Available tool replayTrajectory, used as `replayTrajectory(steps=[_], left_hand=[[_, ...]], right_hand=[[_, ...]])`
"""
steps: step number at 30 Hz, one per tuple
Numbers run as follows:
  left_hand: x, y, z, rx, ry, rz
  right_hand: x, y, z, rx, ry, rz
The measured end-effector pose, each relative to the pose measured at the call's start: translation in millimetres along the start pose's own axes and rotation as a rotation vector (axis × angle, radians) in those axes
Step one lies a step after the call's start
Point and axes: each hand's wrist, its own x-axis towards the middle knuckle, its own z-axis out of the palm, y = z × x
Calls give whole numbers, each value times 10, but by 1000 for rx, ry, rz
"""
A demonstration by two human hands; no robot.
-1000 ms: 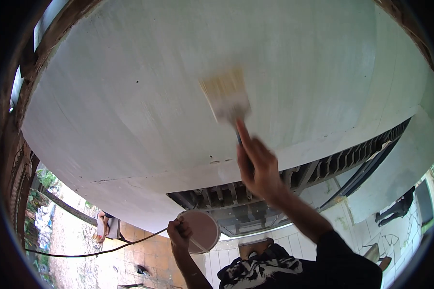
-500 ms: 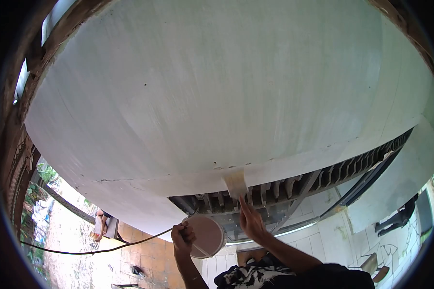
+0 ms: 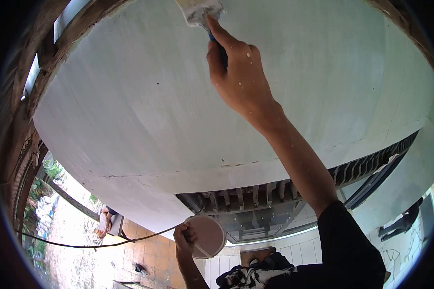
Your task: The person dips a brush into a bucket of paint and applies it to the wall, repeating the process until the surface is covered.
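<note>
High up on the pale, streaky painted wall (image 3: 154,120), my right hand (image 3: 243,77) grips a wide flat paintbrush (image 3: 200,13). Its dark handle lies in the closed fingers, the index finger stretched along the paint-smeared metal band. The bristle tips run out of view at the top edge. Paint specks dot the back of this hand. Lower down, my left hand (image 3: 185,237) is closed at the side of a round pail (image 3: 208,233), where a pale strip like its handle crosses the pail. The pail's inside looks pinkish grey.
Below the wall runs a slatted window opening (image 3: 255,195). A dark cable (image 3: 96,246) stretches from the left edge to near the pail. Wooden beams (image 3: 21,115) frame the left. One person (image 3: 402,219) stands at right; another (image 3: 106,221) is partly visible at lower left, near tiled floor (image 3: 152,255).
My right hand has swept the paintbrush up the wall, from just above the window opening to the top of the view. My left hand stays low with the pail.
</note>
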Motion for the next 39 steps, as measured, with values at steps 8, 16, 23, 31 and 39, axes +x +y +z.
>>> replayTrajectory(steps=[8, 16, 23, 31, 39], left_hand=[[-21, 3, -165, -8, 35, 9], [-13, 45, -255, 31, 38, -1], [60, 63, -208, 8, -8, -3], [84, 35, -209, -43, -10, -17], [194, -169, -74, 26, -50, -103]], right_hand=[[-2282, 142, 103, -102, -273, 209], [-3638, -200, -280, 107, -385, 407], [-927, 17, -345, 20, -42, 47], [-2119, 174, -136, -155, -199, 270], [-4302, -350, -813, 15, -443, 744]])
